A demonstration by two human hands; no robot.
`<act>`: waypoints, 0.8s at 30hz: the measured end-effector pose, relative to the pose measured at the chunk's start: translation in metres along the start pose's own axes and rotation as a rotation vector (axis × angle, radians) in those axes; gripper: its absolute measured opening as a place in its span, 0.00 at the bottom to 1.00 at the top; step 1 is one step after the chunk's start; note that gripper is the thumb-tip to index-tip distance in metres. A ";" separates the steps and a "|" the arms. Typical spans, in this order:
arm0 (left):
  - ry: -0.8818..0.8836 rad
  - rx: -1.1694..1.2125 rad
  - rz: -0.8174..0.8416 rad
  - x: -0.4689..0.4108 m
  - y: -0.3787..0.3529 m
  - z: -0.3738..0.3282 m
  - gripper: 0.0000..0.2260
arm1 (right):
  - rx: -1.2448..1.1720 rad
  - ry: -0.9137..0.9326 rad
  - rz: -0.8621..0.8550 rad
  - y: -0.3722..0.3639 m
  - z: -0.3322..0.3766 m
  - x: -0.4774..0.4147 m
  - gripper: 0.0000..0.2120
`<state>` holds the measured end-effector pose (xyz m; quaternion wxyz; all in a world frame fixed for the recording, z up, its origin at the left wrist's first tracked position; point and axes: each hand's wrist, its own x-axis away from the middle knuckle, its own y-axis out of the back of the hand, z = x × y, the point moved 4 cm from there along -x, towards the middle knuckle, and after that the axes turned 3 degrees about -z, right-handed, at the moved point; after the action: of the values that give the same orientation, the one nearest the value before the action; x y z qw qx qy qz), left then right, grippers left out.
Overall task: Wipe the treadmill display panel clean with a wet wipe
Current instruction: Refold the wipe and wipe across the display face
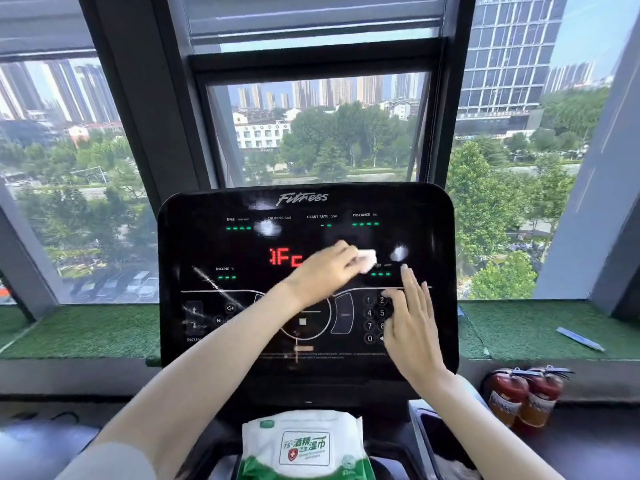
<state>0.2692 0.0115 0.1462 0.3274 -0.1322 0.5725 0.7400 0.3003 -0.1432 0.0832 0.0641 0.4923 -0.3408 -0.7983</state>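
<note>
A wide window (104,168) fills the room's far wall, looking out on trees and tall buildings. Below the window a ledge (86,330) covered in green artificial turf runs behind the treadmill display panel (207,244), with a blue pen-like object (580,339) lying on the turf to the panel's right. Two red fire extinguishers (523,396) stand on the dark floor below that ledge, right of the panel. The panel itself is glossy black, lit with red and green readouts and marked by pale smudges. A pack of wet wipes (304,445) sits just below the panel. The left hand (322,271) presses a folded white wet wipe (367,259) against the panel's middle, fingers closed on it. The right hand (412,317) lies flat on the panel's number keypad (370,318), fingers spread.
</note>
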 end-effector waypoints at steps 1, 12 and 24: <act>0.148 0.101 -0.055 -0.010 0.010 0.014 0.11 | 0.002 -0.027 -0.006 0.003 -0.005 0.001 0.20; -0.018 0.076 -0.061 -0.068 0.008 -0.017 0.20 | 0.029 -0.195 0.025 0.009 -0.031 0.013 0.19; -0.074 0.132 0.064 0.010 -0.008 -0.026 0.16 | 0.044 -0.199 0.034 -0.013 0.006 0.033 0.17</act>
<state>0.2617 -0.0085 0.1263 0.3326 -0.0646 0.6115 0.7150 0.2816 -0.1443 0.0528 0.0326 0.4060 -0.3712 -0.8345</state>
